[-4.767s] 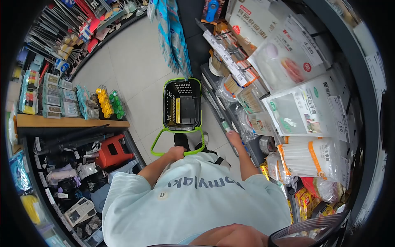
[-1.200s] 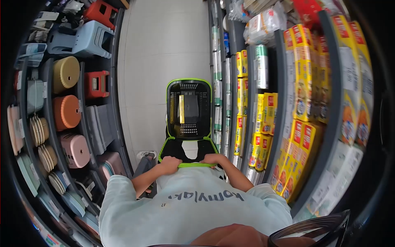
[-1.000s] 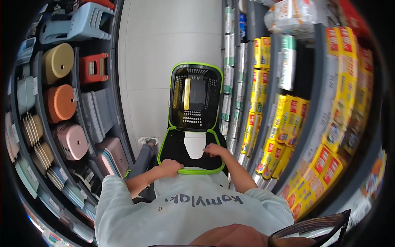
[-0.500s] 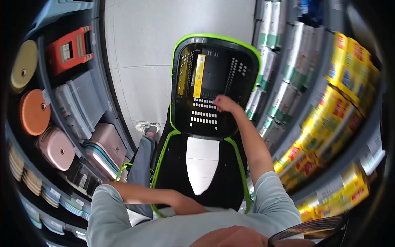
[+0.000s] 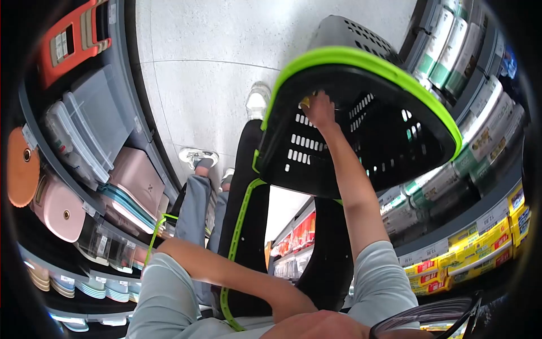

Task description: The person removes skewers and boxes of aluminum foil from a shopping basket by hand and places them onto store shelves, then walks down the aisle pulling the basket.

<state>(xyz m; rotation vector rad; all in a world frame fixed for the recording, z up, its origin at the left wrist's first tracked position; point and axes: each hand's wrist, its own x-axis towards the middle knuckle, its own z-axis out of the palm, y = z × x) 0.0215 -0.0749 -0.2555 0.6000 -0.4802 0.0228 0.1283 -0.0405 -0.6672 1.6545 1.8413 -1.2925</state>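
A black shopping basket (image 5: 305, 175) with a bright green rim is tilted in front of me, its floor and walls pierced with slots. My right hand (image 5: 320, 110) reaches into it, fingers closed around a yellow box (image 5: 305, 103); only a small bit of the box shows beside the fingers. A green-edged handle (image 5: 240, 226) runs down from the basket over my dark-clothed leg. My left forearm (image 5: 248, 279) crosses low before my body, and its hand is hidden beneath my chin.
Shelves at left hold a pink box (image 5: 135, 183), clear bins (image 5: 104, 118) and an orange-red item (image 5: 70, 42). At right stand white-and-green packs (image 5: 480, 113) and yellow packs (image 5: 480, 254). Another person's grey-trousered leg (image 5: 195, 209) and shoe (image 5: 197, 156) are close by on my left.
The basket has tipped and shifted right, its rim now nearer. My right hand has moved up to the yellow box, which lay in the basket, and closed on it. The view has turned.
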